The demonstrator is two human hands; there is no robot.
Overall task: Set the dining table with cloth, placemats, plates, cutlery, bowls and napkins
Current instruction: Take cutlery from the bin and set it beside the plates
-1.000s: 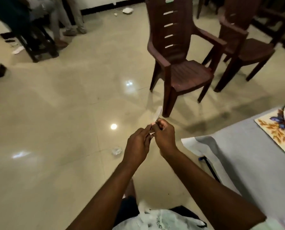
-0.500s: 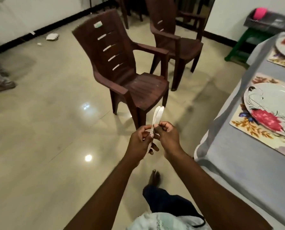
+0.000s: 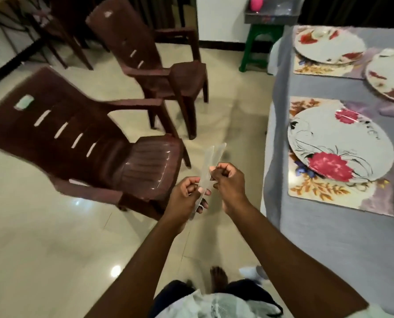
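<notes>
Both hands are up in front of the body over the floor (image 3: 53,249), left of the desk (image 3: 329,249). Left hand (image 3: 185,198) has its fingers closed around the lower part of a pale, blurred piece of cutlery (image 3: 208,168); looks like two thin pieces held together, can't tell exactly what kind. Right hand (image 3: 229,180) has its fingers curled shut, pinching the same cutlery higher up. Its upper ends stick up above both hands. Desk has a grey cloth on it, floral placemats (image 3: 317,191) with flowered plates (image 3: 340,143) on top. Two brown plastic chairs (image 3: 81,143) stand on the floor to the left, near the hands. Green stool (image 3: 259,40) past the desk's far corner.
</notes>
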